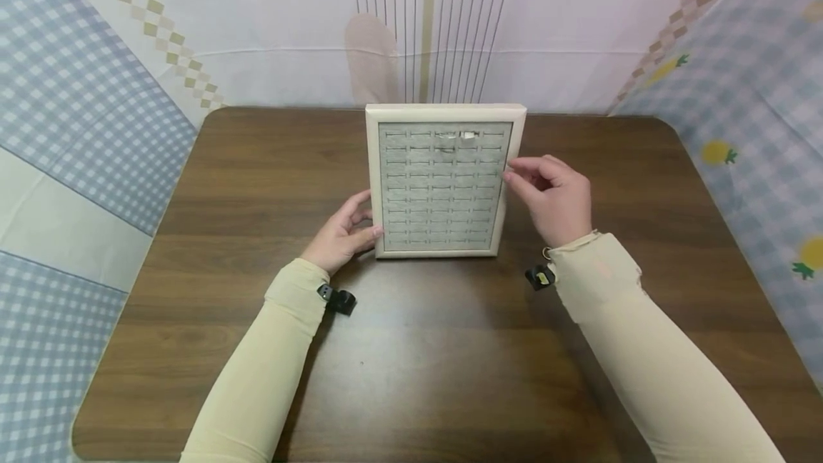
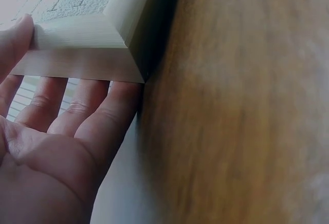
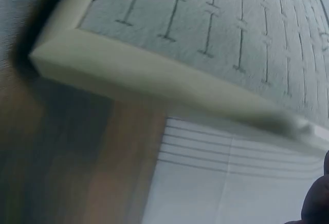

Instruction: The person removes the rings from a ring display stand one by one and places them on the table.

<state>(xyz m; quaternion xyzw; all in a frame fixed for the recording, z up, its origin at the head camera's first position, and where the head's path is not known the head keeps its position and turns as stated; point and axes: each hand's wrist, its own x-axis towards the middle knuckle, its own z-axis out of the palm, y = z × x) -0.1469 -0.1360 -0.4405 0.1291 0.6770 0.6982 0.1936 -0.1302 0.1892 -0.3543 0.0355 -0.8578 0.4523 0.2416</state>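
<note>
Wood table [image 1: 424,363]: ring display board [image 1: 440,195] upright, ctr

L hand [image 1: 341,234] grips its lower L edge; board's long axis approx. vertical; R hand [image 1: 556,198] by its R edge, nearer top slots [image 1: 419,148], can't tell if pinching anything.

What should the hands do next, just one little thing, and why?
Maybe move the right hand to the shiny bits near the top of the frame: it's close, by the frame's right edge, and the left hand grips the left side, which probably steadies it.
</note>
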